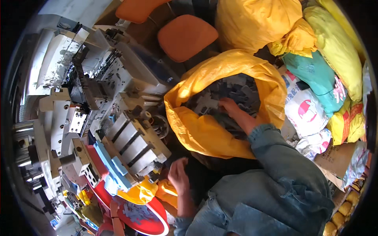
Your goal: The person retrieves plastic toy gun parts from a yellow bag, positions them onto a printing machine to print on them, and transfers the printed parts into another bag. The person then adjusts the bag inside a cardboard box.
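Note:
My right hand (231, 109) reaches into a wide-mouthed orange woven sack (271, 84), its fingers closed at the edge of a light grey plastic piece (207, 103). Many similar grey plastic pieces (240, 88) lie inside the sack around the hand. My left hand (179, 176) is raised left of the sack, beside the machine's slotted metal block (136, 143). Its fingers are curled in, and whatever they may hold is hidden.
Machinery (88, 86) fills the left side. Near it stands a red basin (162, 214) of grey pieces, with another person's arm (116, 218) beside it. An orange chair (187, 37) is behind the sack. Filled orange (256, 23), green (313, 78) and white (307, 108) sacks crowd the right.

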The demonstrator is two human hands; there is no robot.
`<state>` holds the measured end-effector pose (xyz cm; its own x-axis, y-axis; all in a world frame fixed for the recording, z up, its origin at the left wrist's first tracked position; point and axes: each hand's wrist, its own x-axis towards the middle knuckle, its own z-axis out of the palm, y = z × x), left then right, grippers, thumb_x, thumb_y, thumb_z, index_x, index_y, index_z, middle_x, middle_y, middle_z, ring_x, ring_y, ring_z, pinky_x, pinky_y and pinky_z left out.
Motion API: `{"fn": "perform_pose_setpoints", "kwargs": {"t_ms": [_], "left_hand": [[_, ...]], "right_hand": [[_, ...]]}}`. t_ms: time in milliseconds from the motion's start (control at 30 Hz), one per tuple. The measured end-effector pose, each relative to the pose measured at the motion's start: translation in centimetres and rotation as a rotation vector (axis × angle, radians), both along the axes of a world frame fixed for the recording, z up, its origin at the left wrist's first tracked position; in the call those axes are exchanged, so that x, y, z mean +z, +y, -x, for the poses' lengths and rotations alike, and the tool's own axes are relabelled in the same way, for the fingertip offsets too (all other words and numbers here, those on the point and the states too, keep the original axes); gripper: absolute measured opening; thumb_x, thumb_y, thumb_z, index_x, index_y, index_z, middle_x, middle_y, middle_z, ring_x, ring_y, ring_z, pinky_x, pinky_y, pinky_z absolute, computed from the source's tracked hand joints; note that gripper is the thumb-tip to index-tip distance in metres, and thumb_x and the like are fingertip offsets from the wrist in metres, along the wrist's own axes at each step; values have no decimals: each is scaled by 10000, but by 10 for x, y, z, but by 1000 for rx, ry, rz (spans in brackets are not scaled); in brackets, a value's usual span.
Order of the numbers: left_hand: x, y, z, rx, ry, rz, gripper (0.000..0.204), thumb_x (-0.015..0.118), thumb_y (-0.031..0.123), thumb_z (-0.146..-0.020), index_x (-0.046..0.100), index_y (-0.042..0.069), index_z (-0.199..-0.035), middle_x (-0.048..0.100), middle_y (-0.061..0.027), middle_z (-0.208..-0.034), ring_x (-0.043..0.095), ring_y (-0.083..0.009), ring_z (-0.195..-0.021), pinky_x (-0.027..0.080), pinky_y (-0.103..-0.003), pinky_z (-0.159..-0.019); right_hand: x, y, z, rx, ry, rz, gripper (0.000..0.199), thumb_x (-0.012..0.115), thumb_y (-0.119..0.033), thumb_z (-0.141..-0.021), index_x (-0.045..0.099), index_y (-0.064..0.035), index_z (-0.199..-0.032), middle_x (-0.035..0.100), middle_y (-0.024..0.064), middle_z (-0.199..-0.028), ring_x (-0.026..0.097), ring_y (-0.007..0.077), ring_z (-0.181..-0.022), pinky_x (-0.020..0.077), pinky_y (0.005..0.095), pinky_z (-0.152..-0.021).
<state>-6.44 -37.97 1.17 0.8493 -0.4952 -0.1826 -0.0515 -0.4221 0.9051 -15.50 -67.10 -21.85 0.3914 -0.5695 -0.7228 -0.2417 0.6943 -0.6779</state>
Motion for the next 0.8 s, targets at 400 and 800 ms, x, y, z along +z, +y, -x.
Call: {"fn": "perform_pose_setpoints", "kwargs": {"t_ms": [400, 800], "left_hand": [[-75, -151, 72, 48, 1262, 257, 220, 617, 202, -841, 539, 71, -999, 601, -60, -879, 605, -190, -805, 488, -307, -630], [43, -24, 4, -757, 801, -18, 344, 713, 141, -731, 538, -7, -988, 627, -67, -753, 617, -144, -657, 497, -256, -603]], "right_hand": [[179, 93, 104, 118, -212, 608, 315, 630, -113, -784, 552, -33, -1079, 629, 77, -860, 623, 178, -710, 503, 292, -620], [270, 59, 66, 1229, -505, 1595, 497, 664, -135, -732, 535, -62, -1207, 499, 146, -1178, 530, 285, -1045, 448, 366, -892]]}}
